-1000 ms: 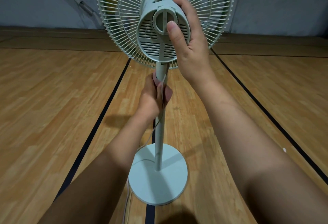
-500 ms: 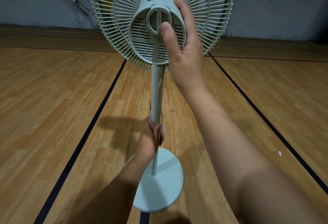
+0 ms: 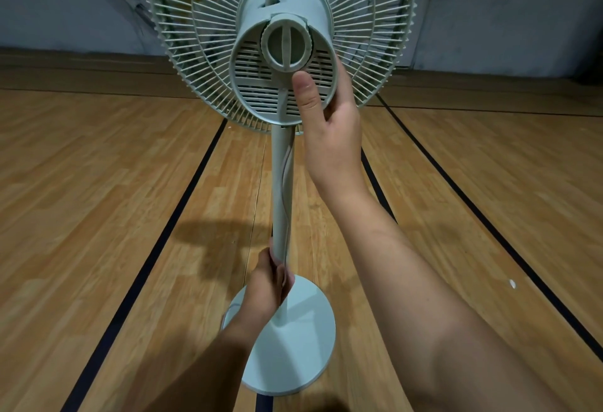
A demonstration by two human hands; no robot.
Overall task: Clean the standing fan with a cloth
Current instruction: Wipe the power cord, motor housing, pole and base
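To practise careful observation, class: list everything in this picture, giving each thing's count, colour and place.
floor: one, brown wood with black lines, underneath
wall: one, grey, behind
standing fan: one, pale green, upright at centre
motor housing: one, pale green, top centre
rear grille: one, pale green, around the motor housing
knob: one, pale green, on the housing's back
pole: one, pale green, below the housing
round base: one, pale green, on the floor
power cord: one, whitish, down the pole
white speck: one, on the floor, right
left hand: one, grips the pole just above the base
right hand: one, holds the housing's lower right, thumb on its vents
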